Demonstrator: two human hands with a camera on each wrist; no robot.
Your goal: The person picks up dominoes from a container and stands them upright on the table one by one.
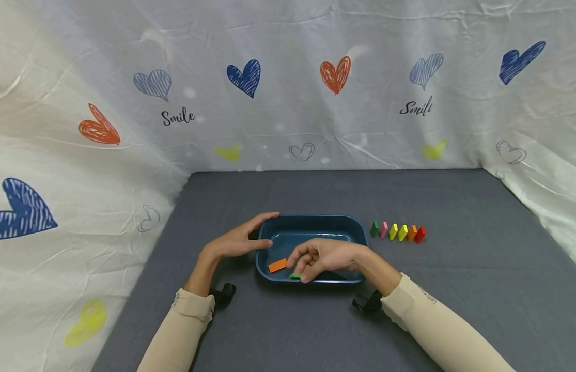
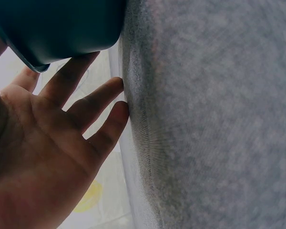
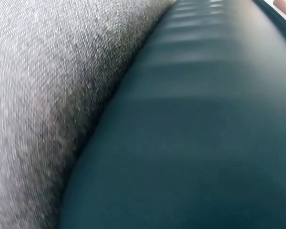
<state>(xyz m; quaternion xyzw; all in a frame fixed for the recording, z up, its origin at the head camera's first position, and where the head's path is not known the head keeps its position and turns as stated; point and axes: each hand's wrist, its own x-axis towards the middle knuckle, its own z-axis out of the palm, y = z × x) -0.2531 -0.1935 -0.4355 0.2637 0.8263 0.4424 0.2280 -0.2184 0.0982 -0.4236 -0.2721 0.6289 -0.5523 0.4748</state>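
Observation:
A dark blue tray (image 1: 317,221) sits on the grey cloth. My left hand (image 1: 238,242) grips its left end, thumb over the rim and fingers along the outside; in the left wrist view the fingers (image 2: 66,78) spread against and below the tray wall (image 2: 62,28). Inside the tray, my right hand (image 1: 331,256) reaches to the near left corner, its curled fingertips and thumb on a small green domino block (image 1: 294,276). An orange domino block (image 1: 277,265) lies flat just left of it. The right wrist view shows mostly the tray's outer wall (image 3: 190,143).
To the right of the tray, several domino blocks (image 1: 402,233) in green, pink, yellow, orange and red stand upright in a row. A white curtain (image 1: 288,119) printed with hearts hangs behind and along the sides of the grey-covered table (image 1: 292,330).

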